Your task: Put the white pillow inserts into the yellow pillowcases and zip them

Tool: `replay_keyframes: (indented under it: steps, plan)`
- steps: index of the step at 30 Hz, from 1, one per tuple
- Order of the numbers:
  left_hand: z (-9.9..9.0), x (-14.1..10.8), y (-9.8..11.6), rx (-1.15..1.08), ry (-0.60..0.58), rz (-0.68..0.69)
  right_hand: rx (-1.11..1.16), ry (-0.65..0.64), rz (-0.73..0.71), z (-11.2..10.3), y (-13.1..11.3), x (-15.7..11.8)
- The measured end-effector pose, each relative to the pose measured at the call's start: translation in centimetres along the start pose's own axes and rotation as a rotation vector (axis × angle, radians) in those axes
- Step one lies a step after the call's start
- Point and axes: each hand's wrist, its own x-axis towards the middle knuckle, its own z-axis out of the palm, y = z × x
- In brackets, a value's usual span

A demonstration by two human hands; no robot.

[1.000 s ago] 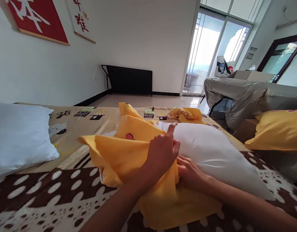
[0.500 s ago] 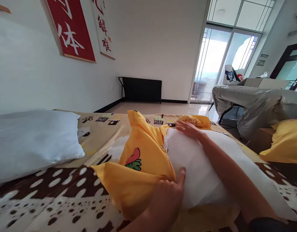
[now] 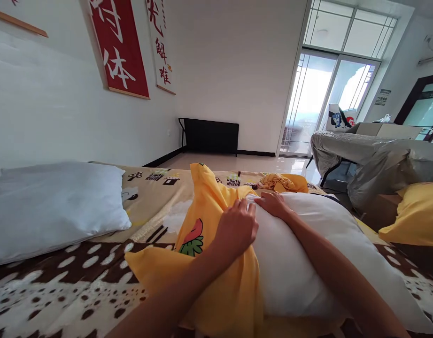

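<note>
On the patterned blanket (image 3: 93,277) before you, the white pillow (image 3: 290,267) lies with its left end covered by the yellow pillowcase (image 3: 237,291). Your left hand (image 3: 237,223) grasps the pillowcase's edge; your right hand (image 3: 272,204) rests on the pillow's far side, its grip unclear.

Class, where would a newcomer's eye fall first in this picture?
Most likely on the bright yellow pillowcase in the middle foreground, the left hand curled over its edge. Just right of it, the white pillow lies under the right hand. On the wall at upper left, a red scroll with white characters also stands out.
</note>
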Motion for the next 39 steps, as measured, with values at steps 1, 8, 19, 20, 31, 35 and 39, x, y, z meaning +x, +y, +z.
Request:
replay_keyframes:
  steps: [1, 8, 19, 20, 31, 35, 39]
  plan:
    - [0.2, 1.1, -0.6, 0.026, 0.015, -0.006, -0.016, 0.033, 0.017, -0.5, -0.4, -0.5]
    - [0.4, 6.5, -4.0, -0.038, -0.123, -0.245, -0.167, 0.306, -0.089, -5.0, -3.3, -5.3]
    - [-3.6, 11.8, 2.8, -0.423, -0.017, 0.047, -0.170, 0.808, -0.485, -5.5, -7.4, -10.7]
    - [-4.0, 11.6, 4.1, -0.490, -0.005, 0.089, -0.161, 0.834, -0.503, -5.3, -7.3, -10.8]
    - [-5.9, 7.2, 1.9, -0.792, -0.049, 0.131, 0.092, 0.301, -0.379, -17.4, 3.5, -11.8]
    - [-7.1, 6.5, 2.9, -0.771, 0.001, 0.163, -0.068, 0.061, -0.136, -16.1, 6.3, -10.1]
    - [-6.7, 7.9, 4.4, -0.851, 0.035, 0.106, -0.170, -0.004, -0.141, -13.5, 2.8, -10.6]
